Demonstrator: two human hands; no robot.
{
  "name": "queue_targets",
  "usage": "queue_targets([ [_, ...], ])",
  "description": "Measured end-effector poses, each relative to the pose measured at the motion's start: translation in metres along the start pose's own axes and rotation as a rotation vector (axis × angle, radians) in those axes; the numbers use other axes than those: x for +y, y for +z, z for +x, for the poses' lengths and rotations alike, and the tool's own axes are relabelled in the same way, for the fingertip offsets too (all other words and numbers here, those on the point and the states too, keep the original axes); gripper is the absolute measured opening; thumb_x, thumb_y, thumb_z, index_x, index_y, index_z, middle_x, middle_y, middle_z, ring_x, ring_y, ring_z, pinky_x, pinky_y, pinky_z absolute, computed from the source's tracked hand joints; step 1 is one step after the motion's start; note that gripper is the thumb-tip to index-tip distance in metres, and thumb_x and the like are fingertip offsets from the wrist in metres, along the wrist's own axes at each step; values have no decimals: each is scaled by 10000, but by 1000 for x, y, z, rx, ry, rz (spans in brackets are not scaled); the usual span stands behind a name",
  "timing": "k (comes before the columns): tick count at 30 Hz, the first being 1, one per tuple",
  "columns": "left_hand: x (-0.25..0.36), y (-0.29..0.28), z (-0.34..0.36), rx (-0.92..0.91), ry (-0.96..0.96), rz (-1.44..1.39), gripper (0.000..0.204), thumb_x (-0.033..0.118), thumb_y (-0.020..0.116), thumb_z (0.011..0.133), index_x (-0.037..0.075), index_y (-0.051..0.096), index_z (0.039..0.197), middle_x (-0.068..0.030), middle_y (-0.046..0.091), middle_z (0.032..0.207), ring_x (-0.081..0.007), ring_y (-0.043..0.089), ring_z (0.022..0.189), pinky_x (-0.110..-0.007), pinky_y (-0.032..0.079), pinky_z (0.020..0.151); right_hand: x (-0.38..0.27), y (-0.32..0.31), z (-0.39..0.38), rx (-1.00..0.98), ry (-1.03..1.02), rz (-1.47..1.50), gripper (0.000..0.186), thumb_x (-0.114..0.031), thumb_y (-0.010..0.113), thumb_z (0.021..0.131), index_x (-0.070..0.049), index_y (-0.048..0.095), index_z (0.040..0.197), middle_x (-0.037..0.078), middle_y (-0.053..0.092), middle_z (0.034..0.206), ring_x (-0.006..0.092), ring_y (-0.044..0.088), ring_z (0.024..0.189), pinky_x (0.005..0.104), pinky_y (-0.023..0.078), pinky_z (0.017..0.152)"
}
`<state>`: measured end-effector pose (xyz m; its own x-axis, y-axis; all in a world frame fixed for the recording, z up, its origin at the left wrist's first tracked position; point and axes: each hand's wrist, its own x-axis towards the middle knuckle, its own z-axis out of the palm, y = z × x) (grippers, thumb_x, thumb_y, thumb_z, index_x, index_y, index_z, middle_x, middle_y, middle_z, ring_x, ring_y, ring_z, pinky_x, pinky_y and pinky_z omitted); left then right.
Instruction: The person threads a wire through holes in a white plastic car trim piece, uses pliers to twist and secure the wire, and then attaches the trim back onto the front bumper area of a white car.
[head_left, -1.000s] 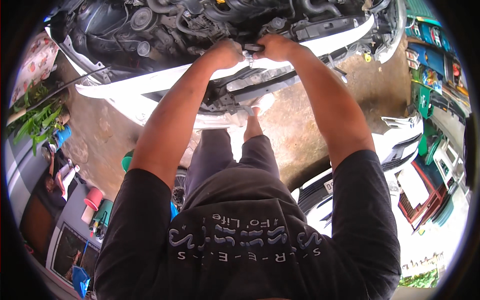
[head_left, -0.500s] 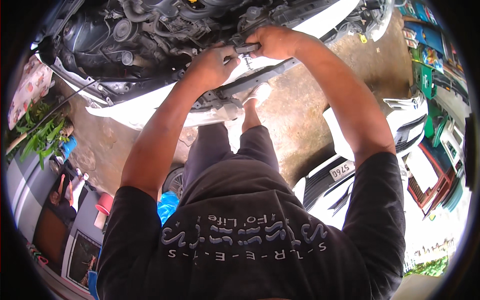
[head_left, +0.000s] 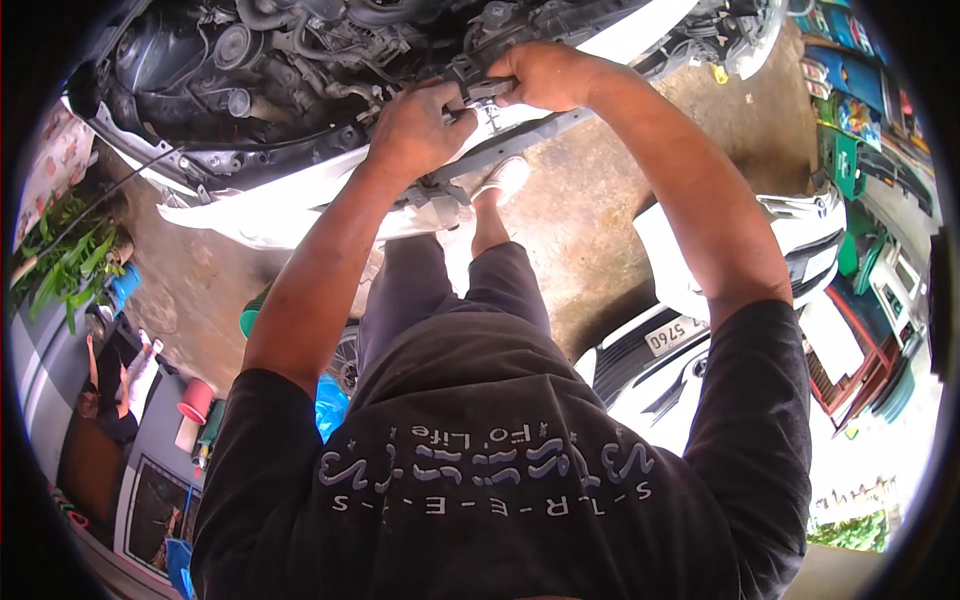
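Observation:
At the front edge of a car's engine bay [head_left: 290,75], both hands work close together near the middle of the white front panel [head_left: 290,205]. My right hand [head_left: 550,77] pinches a small dark grey block-like part [head_left: 487,89] between thumb and fingers. To its left, my left hand [head_left: 422,125] is closed, with fingers curled over the panel's upper edge and the thumb pointing toward the same part. What the left fingertips grip is hidden. A thin metal piece [head_left: 491,118] stands out on the white panel just below the grey part.
A slim dark rod [head_left: 120,190] slants out at the left beside green plants [head_left: 65,250]. White parked cars [head_left: 690,350] stand behind on the right. Another person [head_left: 115,390] is at the far left near a red bucket [head_left: 196,400]. A blue bag [head_left: 330,405] lies beside my legs.
The whole view has shifted slightly, so the car sits a little higher and more to the left. Both hands stay at the grey part, with only small finger movement.

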<state>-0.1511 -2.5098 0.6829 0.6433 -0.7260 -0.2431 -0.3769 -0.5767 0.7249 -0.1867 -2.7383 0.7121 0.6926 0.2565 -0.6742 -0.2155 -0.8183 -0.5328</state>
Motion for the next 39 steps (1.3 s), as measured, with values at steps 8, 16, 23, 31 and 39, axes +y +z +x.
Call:
queue_targets([
  [8, 1, 1, -4, 9, -89, 18, 334, 297, 836, 840, 0, 684, 842, -193, 710, 821, -361, 704, 727, -436, 557, 708, 2, 6, -1, 3, -15, 11, 341, -289, 753, 996, -132, 753, 1299, 134, 791, 1155, 306, 724, 1084, 410, 528, 990],
  [16, 6, 0, -5, 3, -141, 11, 346, 304, 850, 838, -4, 693, 834, -181, 703, 763, -322, 686, 676, -406, 555, 689, 8, 11, -2, 23, -16, 74, 362, -295, 765, 985, -114, 748, 1298, 148, 788, 1111, 321, 722, 1060, 420, 529, 966],
  [23, 5, 0, -4, 31, -73, 26, 354, 305, 863, 830, -7, 696, 816, -166, 689, 716, -278, 643, 617, -387, 547, 665, 5, 10, -4, 49, -44, 33, 341, -290, 775, 972, -97, 765, 1252, 153, 785, 1087, 331, 721, 1040, 429, 530, 950],
  [31, 6, -1, -5, 31, -98, -2, 368, 302, 876, 813, -8, 683, 762, -152, 645, 639, -221, 584, 554, -375, 528, 614, 4, 10, -3, 42, -38, 49, 322, -277, 778, 963, -94, 773, 1229, 150, 788, 1075, 324, 724, 1027, 426, 532, 944],
  [39, 4, -1, -4, 11, -95, 22, 395, 343, 844, 768, -19, 686, 755, -200, 681, 694, -370, 673, 625, -434, 553, 640, 8, 12, -1, 54, -46, 38, 375, -332, 784, 932, -134, 767, 1250, 141, 780, 1087, 350, 713, 1068, 458, 534, 938],
])
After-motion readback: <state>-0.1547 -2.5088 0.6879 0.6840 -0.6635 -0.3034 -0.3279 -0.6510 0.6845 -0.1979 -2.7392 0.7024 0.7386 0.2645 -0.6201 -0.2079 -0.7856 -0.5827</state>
